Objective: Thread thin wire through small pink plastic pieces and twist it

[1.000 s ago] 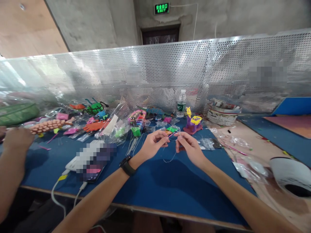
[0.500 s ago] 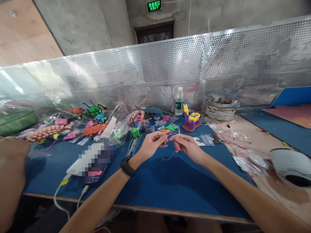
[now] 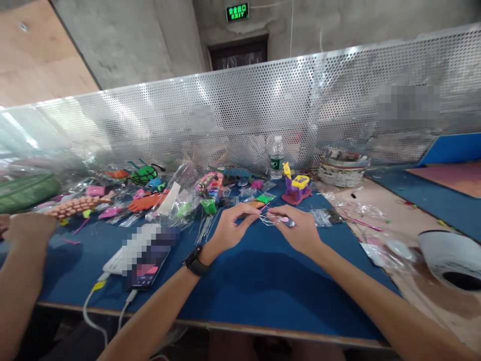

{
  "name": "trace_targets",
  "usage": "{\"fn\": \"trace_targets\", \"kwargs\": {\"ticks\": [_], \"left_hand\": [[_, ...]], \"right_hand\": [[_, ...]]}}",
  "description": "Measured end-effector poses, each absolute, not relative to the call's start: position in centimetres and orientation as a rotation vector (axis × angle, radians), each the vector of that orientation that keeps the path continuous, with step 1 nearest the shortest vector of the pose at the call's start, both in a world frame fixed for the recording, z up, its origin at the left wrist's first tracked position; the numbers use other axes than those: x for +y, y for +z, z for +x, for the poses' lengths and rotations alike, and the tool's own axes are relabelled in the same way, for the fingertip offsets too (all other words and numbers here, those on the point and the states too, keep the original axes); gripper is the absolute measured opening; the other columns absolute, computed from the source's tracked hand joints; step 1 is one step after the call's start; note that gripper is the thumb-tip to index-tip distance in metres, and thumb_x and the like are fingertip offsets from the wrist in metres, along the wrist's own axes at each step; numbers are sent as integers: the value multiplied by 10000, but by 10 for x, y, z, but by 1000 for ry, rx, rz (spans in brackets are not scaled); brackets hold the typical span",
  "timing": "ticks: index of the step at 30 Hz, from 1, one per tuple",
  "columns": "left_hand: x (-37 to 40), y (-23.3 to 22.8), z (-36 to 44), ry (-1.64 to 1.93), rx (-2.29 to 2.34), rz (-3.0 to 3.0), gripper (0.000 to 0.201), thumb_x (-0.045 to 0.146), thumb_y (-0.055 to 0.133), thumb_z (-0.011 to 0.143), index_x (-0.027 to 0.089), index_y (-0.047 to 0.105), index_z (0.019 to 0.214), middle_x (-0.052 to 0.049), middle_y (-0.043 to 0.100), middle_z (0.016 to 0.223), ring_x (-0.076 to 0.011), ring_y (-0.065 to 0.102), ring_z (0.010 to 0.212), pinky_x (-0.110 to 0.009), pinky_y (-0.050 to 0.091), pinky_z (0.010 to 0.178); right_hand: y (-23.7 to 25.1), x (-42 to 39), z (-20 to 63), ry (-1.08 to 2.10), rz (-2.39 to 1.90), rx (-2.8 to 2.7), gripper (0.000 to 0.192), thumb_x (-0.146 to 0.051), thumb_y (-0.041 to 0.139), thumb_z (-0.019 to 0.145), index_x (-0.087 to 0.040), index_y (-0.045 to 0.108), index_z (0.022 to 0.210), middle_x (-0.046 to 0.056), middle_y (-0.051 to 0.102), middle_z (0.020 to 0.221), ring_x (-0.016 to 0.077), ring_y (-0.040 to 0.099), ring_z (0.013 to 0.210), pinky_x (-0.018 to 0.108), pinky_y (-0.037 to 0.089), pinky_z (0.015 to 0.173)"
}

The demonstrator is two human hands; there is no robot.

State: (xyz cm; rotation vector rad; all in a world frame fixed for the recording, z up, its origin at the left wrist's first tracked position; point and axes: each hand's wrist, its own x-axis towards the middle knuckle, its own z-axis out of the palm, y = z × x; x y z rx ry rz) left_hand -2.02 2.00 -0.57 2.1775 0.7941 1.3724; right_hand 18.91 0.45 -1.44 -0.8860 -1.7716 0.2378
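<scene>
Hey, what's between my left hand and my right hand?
In the head view, a thin pale strand loops between your left hand and right hand, and a thin pink strip sticks up beside the left fingertips.

Lit exit sign (image 3: 237,12), perforated metal panel (image 3: 244,95), plastic bottle (image 3: 277,160), phone (image 3: 151,271)

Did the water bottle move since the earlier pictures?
No. The water bottle stands in the same spot, just behind and left of the purple and yellow toy, against the metal screen. Only the camera's view shifted a little.
</scene>
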Motion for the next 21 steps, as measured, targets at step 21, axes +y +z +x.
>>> {"fn": "trace_targets", "kwargs": {"ticks": [21], "left_hand": [[17, -2, -19, 1403, 789, 2426, 145, 242, 569, 958, 178, 674, 882, -58, 723, 883, -154, 669, 819, -273, 525, 785]], "right_hand": [[-22, 0, 178, 156, -1010, -1725, 323, -347, 491, 986, -227, 761, 1117, 67, 781, 1036, 221, 747, 776, 298, 564, 634]]}}
